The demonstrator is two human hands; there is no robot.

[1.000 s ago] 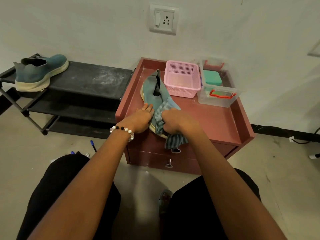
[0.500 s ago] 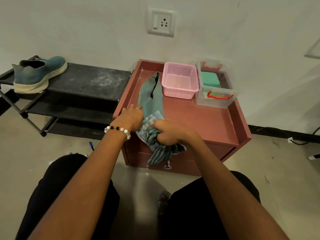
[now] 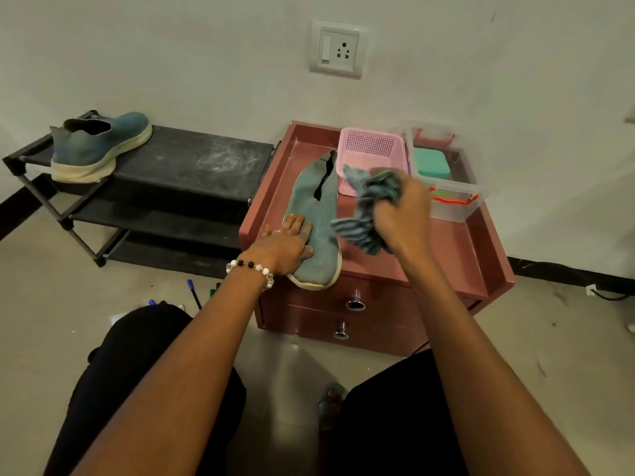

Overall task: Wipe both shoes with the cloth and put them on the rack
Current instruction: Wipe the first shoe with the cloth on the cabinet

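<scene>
A teal knit shoe [image 3: 318, 214] lies on the red drawer cabinet [image 3: 446, 255], toe toward me and slightly over the front edge. My left hand [image 3: 287, 243] rests flat on the shoe's left side near the toe, fingers straight. My right hand [image 3: 400, 214] grips a bunched striped grey-blue cloth [image 3: 369, 207], lifted off the shoe and held just to its right. The second teal shoe [image 3: 98, 146] with a cream sole stands on the top shelf of the black shoe rack [image 3: 192, 166] at the left.
A pink basket [image 3: 369, 149] and a clear box [image 3: 453, 197] holding a green item stand at the cabinet's back. Two drawer knobs [image 3: 355, 302] face me. Pens [image 3: 194, 292] lie on the floor by my knees. A wall socket [image 3: 338, 49] is above.
My right hand has lifted the cloth from the shoe's toe up and to the right. My left hand has flattened on the shoe's side.
</scene>
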